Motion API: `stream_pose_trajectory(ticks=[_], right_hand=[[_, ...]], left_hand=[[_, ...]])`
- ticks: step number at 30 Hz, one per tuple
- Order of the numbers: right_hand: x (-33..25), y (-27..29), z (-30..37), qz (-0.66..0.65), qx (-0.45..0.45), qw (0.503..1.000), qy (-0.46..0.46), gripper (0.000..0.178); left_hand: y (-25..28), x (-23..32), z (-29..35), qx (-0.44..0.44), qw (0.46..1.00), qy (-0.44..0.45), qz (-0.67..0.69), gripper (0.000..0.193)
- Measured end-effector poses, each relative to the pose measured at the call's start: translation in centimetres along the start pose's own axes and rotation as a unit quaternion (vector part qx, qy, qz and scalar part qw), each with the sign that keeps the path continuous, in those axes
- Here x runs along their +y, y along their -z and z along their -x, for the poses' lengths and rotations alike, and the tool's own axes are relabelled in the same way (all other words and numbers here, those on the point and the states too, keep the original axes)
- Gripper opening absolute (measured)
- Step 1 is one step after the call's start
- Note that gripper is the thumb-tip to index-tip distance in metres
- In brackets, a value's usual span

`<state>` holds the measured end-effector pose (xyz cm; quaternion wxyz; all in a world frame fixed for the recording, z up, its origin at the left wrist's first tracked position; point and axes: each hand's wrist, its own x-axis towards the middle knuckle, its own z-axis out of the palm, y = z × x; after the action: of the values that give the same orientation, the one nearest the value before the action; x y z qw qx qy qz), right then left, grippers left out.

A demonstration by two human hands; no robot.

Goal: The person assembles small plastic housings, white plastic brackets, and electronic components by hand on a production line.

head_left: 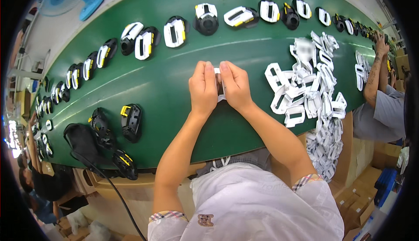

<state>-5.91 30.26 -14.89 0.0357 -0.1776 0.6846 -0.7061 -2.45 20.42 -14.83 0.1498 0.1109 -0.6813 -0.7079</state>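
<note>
Between my two hands, over the middle of the green table, is a white plastic frame (221, 97) with a long slot. My left hand (204, 88) grips its left side and my right hand (235, 86) its right side, both thumbs side by side along the top. The fingers curl behind and hide much of the piece. To the right lies a loose heap of similar white frames (294, 110), spilling over the near edge. Black parts with yellow trim (131, 121) rest to the left, apart from my hands.
Black-and-white assembled pieces (175, 31) line the far side of the green table (174, 79). A black pouch (80, 140) with a cable lies near left. A blue fan (89, 5) stands far left. A co-worker's arm (374, 75) reaches in at right; other people sit left.
</note>
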Motion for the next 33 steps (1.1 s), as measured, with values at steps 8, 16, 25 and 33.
stream_pose_trajectory(ticks=[8, 16, 25, 33], right_hand=[[-1.2, 1.3, -0.3, -0.020, -0.014, 0.999, -0.047, 0.022], [0.0, 1.3, -0.3, 0.045, -0.064, 0.997, -0.022, 0.023], [-1.5, 2.2, -1.7, -0.300, -0.005, 0.950, -0.080, 0.027], [-2.9, 1.2, -1.6, -0.170, -0.063, 0.977, -0.116, 0.036]], left_hand=[[11.9, 7.2, 5.1, 0.109, 0.749, -0.146, -0.637, 0.052], [15.2, 6.7, 7.2, 0.071, 0.653, -0.069, -0.751, 0.075], [5.9, 2.2, -0.1, 0.040, 0.994, 0.106, -0.005, 0.034], [4.8, 1.4, -0.1, -0.047, 0.987, 0.072, 0.134, 0.044]])
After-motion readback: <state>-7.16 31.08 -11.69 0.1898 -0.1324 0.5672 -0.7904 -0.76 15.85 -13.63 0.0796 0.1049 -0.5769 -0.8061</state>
